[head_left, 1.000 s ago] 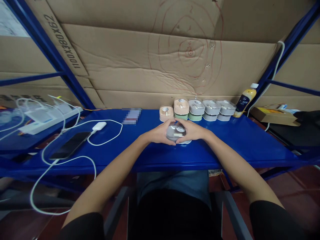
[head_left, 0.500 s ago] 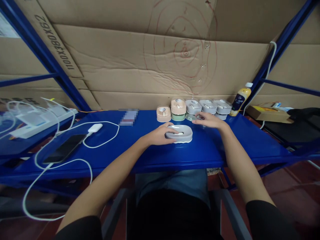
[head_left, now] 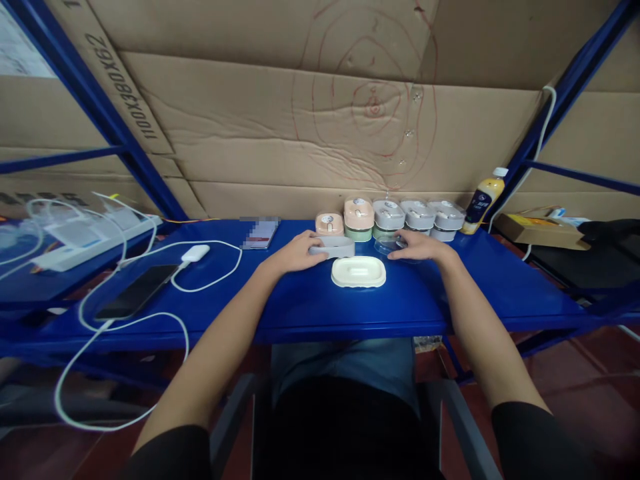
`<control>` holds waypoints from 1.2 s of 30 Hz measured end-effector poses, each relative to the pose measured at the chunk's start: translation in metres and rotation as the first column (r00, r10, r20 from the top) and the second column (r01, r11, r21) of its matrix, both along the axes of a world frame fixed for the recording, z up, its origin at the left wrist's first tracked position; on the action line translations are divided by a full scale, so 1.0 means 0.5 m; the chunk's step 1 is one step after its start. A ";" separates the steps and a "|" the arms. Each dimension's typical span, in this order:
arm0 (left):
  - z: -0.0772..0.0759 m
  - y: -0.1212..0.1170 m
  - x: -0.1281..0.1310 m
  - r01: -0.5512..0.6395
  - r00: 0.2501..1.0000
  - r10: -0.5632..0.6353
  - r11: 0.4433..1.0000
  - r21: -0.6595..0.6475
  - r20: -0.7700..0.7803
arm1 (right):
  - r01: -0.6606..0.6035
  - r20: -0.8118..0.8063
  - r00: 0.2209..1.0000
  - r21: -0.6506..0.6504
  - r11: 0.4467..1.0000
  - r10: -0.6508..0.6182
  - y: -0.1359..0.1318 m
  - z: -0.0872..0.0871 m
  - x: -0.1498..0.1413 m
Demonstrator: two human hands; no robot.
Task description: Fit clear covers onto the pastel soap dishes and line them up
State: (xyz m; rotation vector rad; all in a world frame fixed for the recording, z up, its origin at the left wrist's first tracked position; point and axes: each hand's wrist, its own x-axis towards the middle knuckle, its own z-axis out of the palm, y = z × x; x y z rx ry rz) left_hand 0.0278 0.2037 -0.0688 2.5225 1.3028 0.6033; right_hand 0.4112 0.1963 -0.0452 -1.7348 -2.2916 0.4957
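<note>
My left hand (head_left: pixel 306 251) is closed on the left end of a grey oval box body (head_left: pixel 341 247), just in front of the pink box. A cream oval tray (head_left: pixel 359 272) with a raised bar in its middle lies on the blue table in front of me, apart from both hands. My right hand (head_left: pixel 418 246) has its thumb and fingers around the right edge of a clear plastic lid (head_left: pixel 384 245), low over the table in front of the grey boxes.
Lidded pink boxes (head_left: pixel 359 213) and grey boxes (head_left: pixel 389 214), some stacked, line the back. A juice bottle (head_left: pixel 484 202) stands at their right. On the left lie a phone (head_left: pixel 137 291), a white charger (head_left: pixel 195 253), looping cables and a power strip (head_left: pixel 95 247).
My left hand has lifted the grey box body off the cream tray and moved it left and back. The tray now shows fully. My right hand has shifted slightly, with the clear lid.
</note>
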 end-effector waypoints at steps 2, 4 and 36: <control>0.000 0.004 -0.007 -0.028 0.999 0.028 1.000 -0.014 -0.020 | -0.017 0.040 0.999 0.009 1.000 0.016 0.005 -0.006 0.003; -0.002 0.006 -0.010 -0.042 0.999 0.042 0.999 -0.019 -0.032 | -0.024 0.068 0.997 0.026 0.999 0.022 0.011 -0.012 0.005; -0.097 -0.041 0.123 0.221 0.915 -0.151 0.963 -0.152 0.375 | -0.477 -0.087 0.840 0.356 0.804 0.536 -0.059 -0.029 -0.122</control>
